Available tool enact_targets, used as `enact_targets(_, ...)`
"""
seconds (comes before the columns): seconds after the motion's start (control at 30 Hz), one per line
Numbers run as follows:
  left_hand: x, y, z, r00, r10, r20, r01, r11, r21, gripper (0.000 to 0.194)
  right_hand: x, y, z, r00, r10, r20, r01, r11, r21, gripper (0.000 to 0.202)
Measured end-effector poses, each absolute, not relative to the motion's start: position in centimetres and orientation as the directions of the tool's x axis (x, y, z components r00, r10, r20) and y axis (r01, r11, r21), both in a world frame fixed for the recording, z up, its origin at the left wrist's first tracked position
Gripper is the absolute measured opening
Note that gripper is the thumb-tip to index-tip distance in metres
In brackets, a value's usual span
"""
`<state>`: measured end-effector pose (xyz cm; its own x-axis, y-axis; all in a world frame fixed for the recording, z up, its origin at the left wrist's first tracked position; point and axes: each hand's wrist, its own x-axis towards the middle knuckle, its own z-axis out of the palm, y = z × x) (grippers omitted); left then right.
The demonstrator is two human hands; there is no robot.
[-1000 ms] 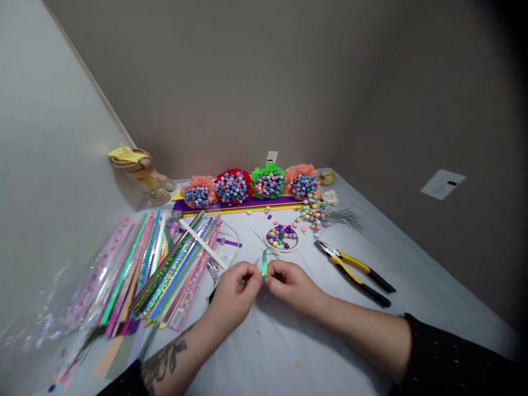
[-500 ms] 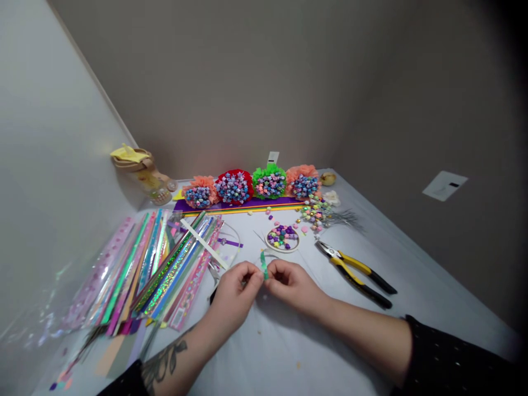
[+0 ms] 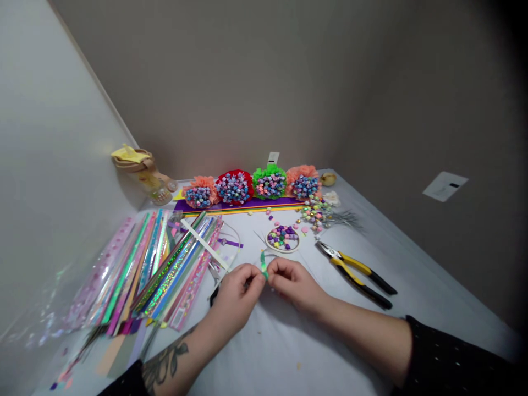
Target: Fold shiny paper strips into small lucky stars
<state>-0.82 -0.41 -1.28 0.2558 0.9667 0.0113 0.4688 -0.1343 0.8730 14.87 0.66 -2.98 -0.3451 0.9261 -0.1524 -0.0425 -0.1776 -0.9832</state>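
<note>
Two hands are low in the middle, the left hand (image 3: 237,289) and right hand (image 3: 293,283), with fingers pinched almost closed on a green strip (image 3: 263,262). Its long way goes up and down, and its loose top end tips a bit left. Yellow-and-black pliers (image 3: 358,274) lie to the right. Farther back sits a round dish (image 3: 282,251) of tiny stars (image 3: 281,236).

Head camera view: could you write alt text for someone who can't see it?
Two bare hands, left and right, pinch a small green strip above a white table. Around them lie shiny paper strips, a bowl of tiny stars and yellow-black pliers.
</note>
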Motion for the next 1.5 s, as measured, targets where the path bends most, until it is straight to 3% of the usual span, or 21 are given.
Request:
enact_targets(0.13,-0.79,-0.45,-1.05,0.327,0.945,-0.006,0.479,-0.161,0.863,0.021,14.84,0.78,-3.35,-0.332,0.912,-0.24,-0.137,-0.298,-0.945,0.018)
enact_targets(0.6,-0.76,-0.34,-1.17,0.363,0.932,0.01,0.514,-0.209,0.832,0.019,14.91,0.89,-3.48,-0.296,0.935,-0.196,-0.153,-0.249,-0.956,0.023)
enact_targets(0.73,-0.86,-0.26,-1.26,0.304,0.952,0.015,0.505,-0.174,0.846,0.018,14.98,0.85,-3.22,-0.361,0.911,-0.2,-0.108,-0.253,-0.961,0.024)
enact_targets(0.93,-0.95,-0.29,-1.35,0.295,0.955,0.032,0.499,-0.183,0.847,0.018,15.06,0.61,-2.92,-0.39,0.912,-0.127,0.049,-0.117,-0.992,0.021)
enact_targets(1.3,-0.84,-0.11,-0.85,0.339,0.94,0.028,0.479,-0.199,0.855,0.022,15.02,0.69,-3.08,-0.423,0.9,-0.101,0.067,-0.08,-0.995,0.022)
enact_targets(1.5,-1.35,0.24,-0.89,0.282,0.96,0.004,0.457,-0.138,0.879,0.024,15.07,0.89,-2.98,-0.339,0.932,-0.131,0.068,-0.114,-0.991,0.02)
